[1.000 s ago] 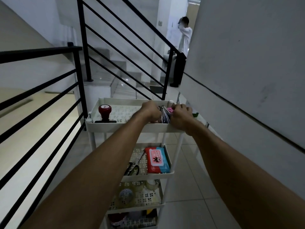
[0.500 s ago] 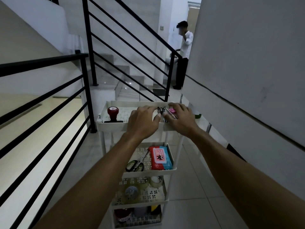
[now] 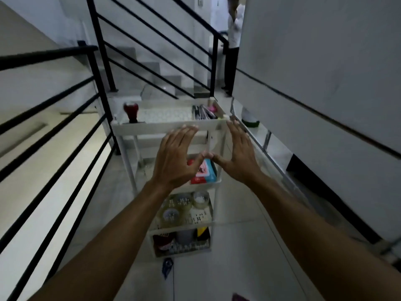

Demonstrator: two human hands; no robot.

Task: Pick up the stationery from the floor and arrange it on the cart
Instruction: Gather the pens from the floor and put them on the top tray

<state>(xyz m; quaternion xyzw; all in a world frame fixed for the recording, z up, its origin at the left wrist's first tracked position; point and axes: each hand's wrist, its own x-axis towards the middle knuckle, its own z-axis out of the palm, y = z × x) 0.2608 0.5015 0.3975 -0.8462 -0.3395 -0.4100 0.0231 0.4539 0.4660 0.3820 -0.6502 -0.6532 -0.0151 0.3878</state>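
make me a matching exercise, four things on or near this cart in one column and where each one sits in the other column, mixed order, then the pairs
Things:
1. red-handled stamp
2. pens
3. clear tape rolls
4. blue item

Places:
A. on the floor in front of the cart
B. top tray, right end
C. third shelf down
D. top tray, left end

Pairs: 1-D, 2-B, 3-C, 4-A

Both hands, left hand and right hand, are open and empty.

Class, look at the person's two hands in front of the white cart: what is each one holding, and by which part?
Nothing. The left hand and right hand are both open and empty, fingers spread, in front of the cart.
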